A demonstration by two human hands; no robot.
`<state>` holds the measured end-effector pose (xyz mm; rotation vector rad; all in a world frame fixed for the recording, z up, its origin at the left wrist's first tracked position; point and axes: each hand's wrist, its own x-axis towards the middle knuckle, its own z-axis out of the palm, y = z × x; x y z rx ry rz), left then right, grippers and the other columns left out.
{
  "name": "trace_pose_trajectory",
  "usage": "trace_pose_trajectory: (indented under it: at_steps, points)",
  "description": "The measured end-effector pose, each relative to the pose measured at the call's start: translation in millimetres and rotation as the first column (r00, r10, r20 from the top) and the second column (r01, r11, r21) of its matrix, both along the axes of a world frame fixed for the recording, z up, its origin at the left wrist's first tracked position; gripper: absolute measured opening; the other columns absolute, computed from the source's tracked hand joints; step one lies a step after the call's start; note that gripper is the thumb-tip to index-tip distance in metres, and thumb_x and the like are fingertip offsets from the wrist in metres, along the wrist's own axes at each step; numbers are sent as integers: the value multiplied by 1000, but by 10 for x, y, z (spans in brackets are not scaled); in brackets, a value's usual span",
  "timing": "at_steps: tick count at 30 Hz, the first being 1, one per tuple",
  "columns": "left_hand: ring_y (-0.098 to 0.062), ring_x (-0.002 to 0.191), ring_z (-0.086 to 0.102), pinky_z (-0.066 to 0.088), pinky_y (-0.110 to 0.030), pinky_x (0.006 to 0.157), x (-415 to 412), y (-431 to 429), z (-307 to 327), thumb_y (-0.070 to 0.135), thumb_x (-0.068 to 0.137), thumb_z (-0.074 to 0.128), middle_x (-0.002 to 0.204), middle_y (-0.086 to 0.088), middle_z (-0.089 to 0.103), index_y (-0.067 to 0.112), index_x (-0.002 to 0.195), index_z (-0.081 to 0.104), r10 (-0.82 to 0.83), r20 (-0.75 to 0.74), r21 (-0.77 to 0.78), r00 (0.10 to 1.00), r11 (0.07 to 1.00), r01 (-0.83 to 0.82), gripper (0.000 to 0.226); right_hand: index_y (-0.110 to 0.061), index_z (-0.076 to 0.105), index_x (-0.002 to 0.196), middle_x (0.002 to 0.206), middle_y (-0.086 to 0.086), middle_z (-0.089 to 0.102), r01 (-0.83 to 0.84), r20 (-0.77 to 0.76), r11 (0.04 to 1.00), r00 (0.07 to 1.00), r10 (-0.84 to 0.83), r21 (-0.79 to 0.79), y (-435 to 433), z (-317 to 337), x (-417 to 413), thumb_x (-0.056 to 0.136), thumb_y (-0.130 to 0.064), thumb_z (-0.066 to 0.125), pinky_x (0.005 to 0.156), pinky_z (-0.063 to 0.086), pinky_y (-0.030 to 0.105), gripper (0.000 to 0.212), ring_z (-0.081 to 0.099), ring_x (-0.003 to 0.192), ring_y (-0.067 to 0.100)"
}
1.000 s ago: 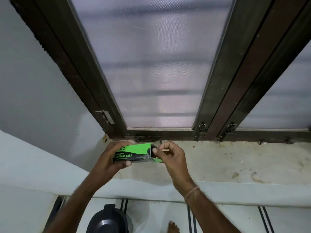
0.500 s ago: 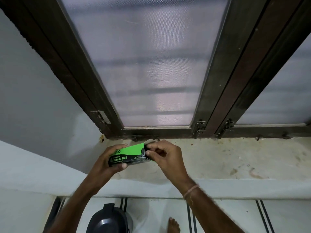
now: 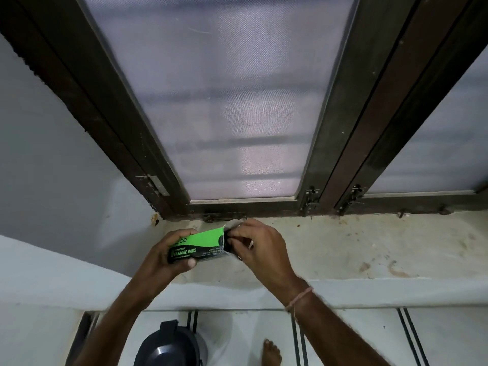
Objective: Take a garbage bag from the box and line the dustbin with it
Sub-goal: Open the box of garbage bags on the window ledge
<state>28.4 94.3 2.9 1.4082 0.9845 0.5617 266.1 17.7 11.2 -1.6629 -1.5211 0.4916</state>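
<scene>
Still on step one, left hand (image 3: 169,256) clamped the box (image 3: 196,247) at lower centre of frame while right hand (image 3: 257,245) pinched at its open end, bag hidden; next needed a pull-out, dustbin (image 3: 169,347) waiting closed at bottom edge.
</scene>
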Motion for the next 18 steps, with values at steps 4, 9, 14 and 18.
trace_pose_trajectory:
  at_steps: [4,9,14,18]
  points:
    - [-18,115,66,59,-26,83,35,12,4,11,73,78,131,-8,65,21,128,66,-15,9,1,1000,1000,15,57,-29,77,87,93,-15,73,40,127,999,991,-41,11,17,66,20,84,-28,71,60,47,23,7,64,81,4]
    - [-19,116,65,59,-26,83,51,18,-14,11,74,78,132,-7,63,18,131,64,-11,9,18,1000,1000,10,59,-27,72,79,86,-14,69,49,164,997,985,-59,63,28,29,13,83,-25,75,56,42,21,5,58,74,4]
    - [-18,119,64,59,-27,86,21,66,-18,1,80,80,135,-5,62,21,130,66,-4,10,48,1000,999,4,56,-27,70,80,83,-14,64,48,161,993,985,-64,103,52,4,12,85,-28,71,57,37,17,5,48,73,-1]
    - [-16,120,64,60,-31,88,-48,87,-22,14,76,80,136,-1,62,27,131,66,-6,-35,80,999,997,8,58,-23,71,82,83,-11,64,63,161,991,984,-82,117,72,-35,60,82,-23,74,58,41,17,3,50,73,1]
